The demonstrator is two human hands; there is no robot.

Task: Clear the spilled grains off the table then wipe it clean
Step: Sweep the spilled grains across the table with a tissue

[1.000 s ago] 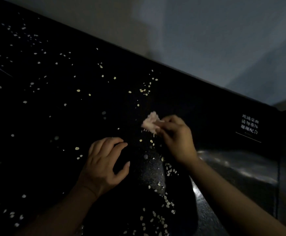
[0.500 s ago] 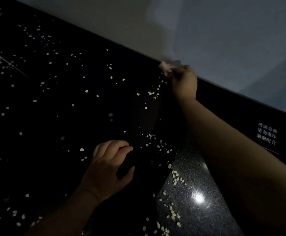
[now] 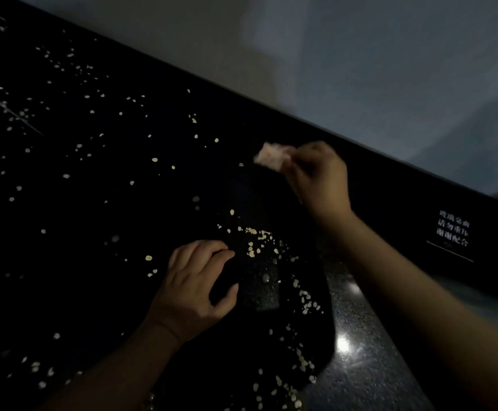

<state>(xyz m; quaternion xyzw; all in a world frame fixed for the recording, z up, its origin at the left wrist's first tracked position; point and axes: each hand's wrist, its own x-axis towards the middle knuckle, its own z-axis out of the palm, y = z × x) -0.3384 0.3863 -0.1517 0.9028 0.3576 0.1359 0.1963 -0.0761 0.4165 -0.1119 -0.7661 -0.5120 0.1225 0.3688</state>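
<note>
Pale grains [image 3: 256, 241] lie scattered over the black glass table [image 3: 93, 218], with a denser cluster just beyond my left hand. My left hand [image 3: 194, 289] grips the rim of a dark pan [image 3: 256, 336] held at the table's near edge; several grains lie in it. The pan's exact shape is hard to make out in the dim light. Farther back, my right hand [image 3: 319, 176] pinches a crumpled pinkish cloth [image 3: 271, 157] down on the table, above the pan.
A grey wall [image 3: 360, 54] runs behind the table's far edge. A white printed label [image 3: 453, 232] sits on the table at the right. Speckled floor [image 3: 369, 366] with a light glare shows below right. Many grains spread across the table's left side.
My right hand reached out to the far edge with the cloth, then drew back toward me. Grains have bunched up near my left hand, which stayed on the pan.
</note>
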